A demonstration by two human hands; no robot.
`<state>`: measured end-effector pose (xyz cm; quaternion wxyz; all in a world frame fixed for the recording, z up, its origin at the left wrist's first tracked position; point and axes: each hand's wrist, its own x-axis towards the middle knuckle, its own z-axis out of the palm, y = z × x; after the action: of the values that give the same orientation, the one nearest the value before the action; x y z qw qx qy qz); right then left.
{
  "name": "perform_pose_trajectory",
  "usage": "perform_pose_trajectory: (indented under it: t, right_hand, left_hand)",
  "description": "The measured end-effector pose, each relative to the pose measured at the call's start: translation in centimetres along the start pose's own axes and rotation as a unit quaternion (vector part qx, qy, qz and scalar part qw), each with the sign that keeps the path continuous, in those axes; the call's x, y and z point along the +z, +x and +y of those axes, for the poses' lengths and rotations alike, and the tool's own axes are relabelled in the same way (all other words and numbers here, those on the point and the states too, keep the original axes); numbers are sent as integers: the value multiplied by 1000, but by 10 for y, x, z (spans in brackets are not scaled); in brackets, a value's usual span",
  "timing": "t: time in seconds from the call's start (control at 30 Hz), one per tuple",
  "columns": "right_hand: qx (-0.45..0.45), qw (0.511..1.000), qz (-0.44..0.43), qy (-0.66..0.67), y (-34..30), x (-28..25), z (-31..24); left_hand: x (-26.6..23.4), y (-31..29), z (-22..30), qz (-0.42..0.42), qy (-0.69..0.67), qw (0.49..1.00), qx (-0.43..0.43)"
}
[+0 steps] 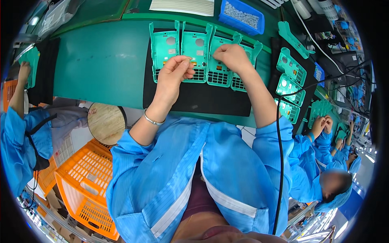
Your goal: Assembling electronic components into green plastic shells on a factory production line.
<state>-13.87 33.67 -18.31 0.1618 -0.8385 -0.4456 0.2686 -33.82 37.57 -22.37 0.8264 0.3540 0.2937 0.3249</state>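
Several green plastic housings with dark grille slots stand side by side in a row before me. My left hand [174, 77] is closed in a pinch over the lower part of the second housing [193, 41]; whatever lies between its fingertips is too small to name. Bent down over the third housing [219, 62], my right hand [234, 58] has thumb and fingers pressed together, and what they hold, if anything, is hidden. The leftmost housing [164, 50] is untouched, beside my left hand. A fourth housing [255, 52] is partly covered by my right hand and wrist.
The housings rest on a black mat [194, 106] on the green bench [101, 65]. Behind stands a blue bin [223, 18] of small white parts. More green housings [288, 65] lie at right, near a black cable [279, 141]. Co-workers sit either side; orange crates [87, 174] and a round stool [106, 123] stand lower left.
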Motion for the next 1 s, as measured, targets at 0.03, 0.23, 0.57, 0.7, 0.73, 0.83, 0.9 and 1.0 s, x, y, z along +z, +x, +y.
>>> perform_pose_trajectory:
  t: [0.03, 0.23, 0.57, 0.7, 0.73, 0.83, 0.9, 1.0]
  right_hand:
    - [-2, 1000, -3, 0, 4, 1, 1]
    - [-18, 996, -49, -73, 18, 0, -5]
    - [-98, 970, 26, -220, 11, 17, -12]
    - [-128, 979, 74, -138, -11, 17, -1]
    - [-132, 983, 80, -98, -19, 16, -2]
    - [-235, 953, 145, -124, -38, 27, 1]
    - [-289, 930, 183, -135, -42, 37, 1]
    - [-305, 915, 206, -168, -41, 45, 3]
  left_hand:
    - [-1, -1, 0, 3, 0, 1000, 1]
    - [-9, -1, 5, 14, -13, 1000, 4]
    - [-15, -2, 5, -2, -20, 999, 29]
    - [-9, -10, 24, -31, -13, 998, 62]
    - [-8, -14, 32, -35, 0, 996, 84]
    - [-6, -34, 61, -39, -1, 989, 145]
    - [-3, -49, 85, -49, -12, 979, 196]
    - [8, -78, 118, -60, 16, 932, 356]
